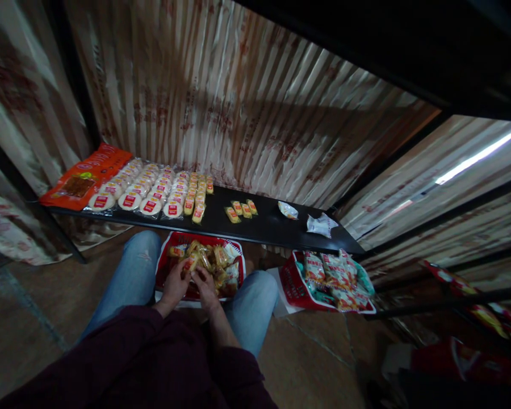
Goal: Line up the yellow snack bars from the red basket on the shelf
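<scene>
Between my knees stands a red basket (pixel 164 255) with a white rim, holding several small yellow wrapped snacks (pixel 220 255). Over its front part, my left hand (pixel 177 283) is closed on a yellow wrapped snack (pixel 190 263). My right hand (pixel 203 282) is beside it, fingers bent at the snack's right end. Behind the basket, a black shelf (pixel 264 227) bears rows of round white wrapped crackers (pixel 129 200), then rows of upright-facing yellow packs (pixel 199 212) to their right. Several loose yellow packs (pixel 232 215) lie near the shelf's middle.
An orange bag (pixel 83 180) lies at the shelf's left end. A small white-and-yellow packet (pixel 288 211) and a white packet (pixel 320 225) lie toward its right. Another red basket (pixel 293 282) with red-and-white bags stands on the floor at right. Dark metal posts frame the shelf.
</scene>
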{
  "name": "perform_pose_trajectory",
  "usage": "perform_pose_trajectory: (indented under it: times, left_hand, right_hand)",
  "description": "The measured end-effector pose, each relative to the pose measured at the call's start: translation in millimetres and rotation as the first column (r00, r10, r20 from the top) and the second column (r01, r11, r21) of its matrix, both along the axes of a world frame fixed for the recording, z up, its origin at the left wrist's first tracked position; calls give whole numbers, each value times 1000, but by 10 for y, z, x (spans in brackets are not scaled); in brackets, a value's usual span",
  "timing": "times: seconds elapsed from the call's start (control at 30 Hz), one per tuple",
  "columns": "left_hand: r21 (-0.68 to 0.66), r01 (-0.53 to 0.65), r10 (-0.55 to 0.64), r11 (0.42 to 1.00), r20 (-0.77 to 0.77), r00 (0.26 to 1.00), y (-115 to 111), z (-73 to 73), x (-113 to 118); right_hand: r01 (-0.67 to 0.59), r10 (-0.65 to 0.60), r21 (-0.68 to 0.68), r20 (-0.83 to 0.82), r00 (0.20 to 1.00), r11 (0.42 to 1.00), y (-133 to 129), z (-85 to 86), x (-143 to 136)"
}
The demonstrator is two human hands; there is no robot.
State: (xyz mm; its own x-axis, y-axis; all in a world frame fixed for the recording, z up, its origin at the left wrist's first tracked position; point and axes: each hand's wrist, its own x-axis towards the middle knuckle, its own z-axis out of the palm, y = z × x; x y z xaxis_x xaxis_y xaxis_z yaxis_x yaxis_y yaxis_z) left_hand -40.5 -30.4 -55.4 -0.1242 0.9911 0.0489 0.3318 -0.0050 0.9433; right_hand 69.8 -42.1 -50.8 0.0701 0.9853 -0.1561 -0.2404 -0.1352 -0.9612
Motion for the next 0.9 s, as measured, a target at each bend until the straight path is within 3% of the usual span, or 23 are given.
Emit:
perform_pose_trajectory:
  times: [0.2,0.33,0.6,0.9]
  left_hand:
    - [67,38,-34,997,-63,997,-20,14,18]
    - [-20,57,-57,998,-25,998,3,-1,-27]
    - [-252,87,-96,964,-23,995,-12,23,-101]
    - [-234,83,-83,969,11,996,-11,23,-84]
  right_hand:
    - [45,-52,-84,-82,995,995,17,-77,14]
    - [70,-73,-67,-56,996,995,14,-126,13]
    - [-10,8,-83,-27,1000,996,-12,-143,13]
    - [-24,18,-78,-82,996,997,-10,-106,2]
